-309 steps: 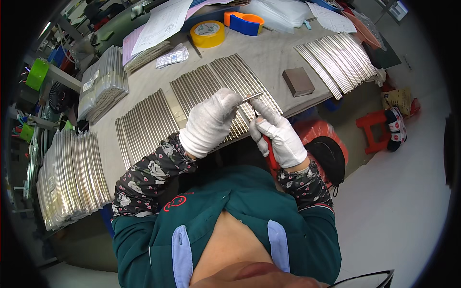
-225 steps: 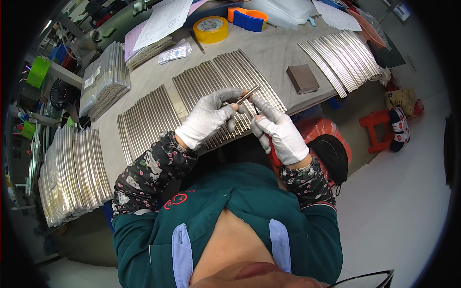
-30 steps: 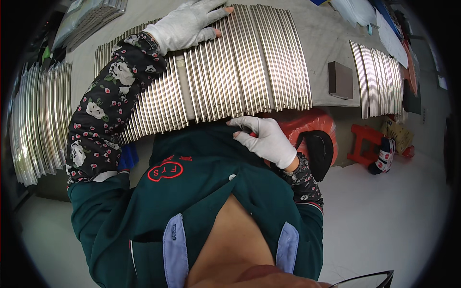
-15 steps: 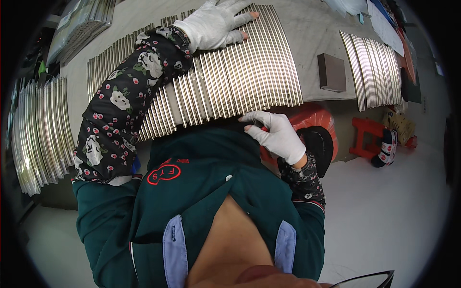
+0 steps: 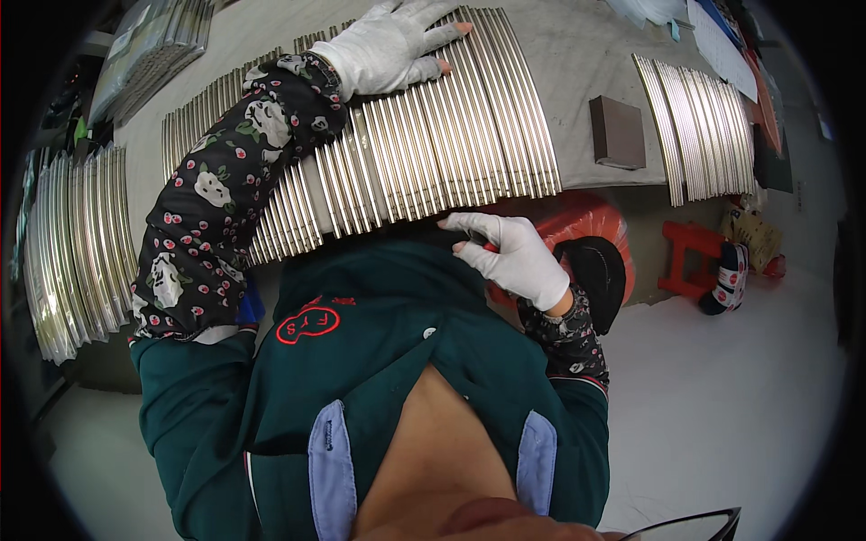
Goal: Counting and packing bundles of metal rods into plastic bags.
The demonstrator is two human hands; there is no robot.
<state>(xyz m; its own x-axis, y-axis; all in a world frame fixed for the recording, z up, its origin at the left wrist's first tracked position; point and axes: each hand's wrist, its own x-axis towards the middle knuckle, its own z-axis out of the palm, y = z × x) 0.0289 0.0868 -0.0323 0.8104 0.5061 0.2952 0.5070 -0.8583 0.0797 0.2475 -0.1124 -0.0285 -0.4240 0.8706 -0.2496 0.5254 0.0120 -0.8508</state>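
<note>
A wide row of shiny metal rods or tubes lies side by side on the grey table, their near ends along its front edge. My left hand, in a white glove with bare fingertips, rests on the far part of the row, fingers spread. Its patterned black sleeve crosses the rods and hides some of them. Close to the near rod ends is my right hand, gloved alike, with index finger and thumb apart. A bit of red shows between them; I cannot make out whether it is an object or the background.
A brown block stands right of the row, and beyond it lies a smaller group of rods. Plastic-wrapped rod bundles are at the left, with more wrapped packs behind. A red stool stands on the floor at right.
My left hand has slid slightly left over the rods. My right hand stays by the near rod ends, its fingers posed much as before. The whole view has shifted a little.
</note>
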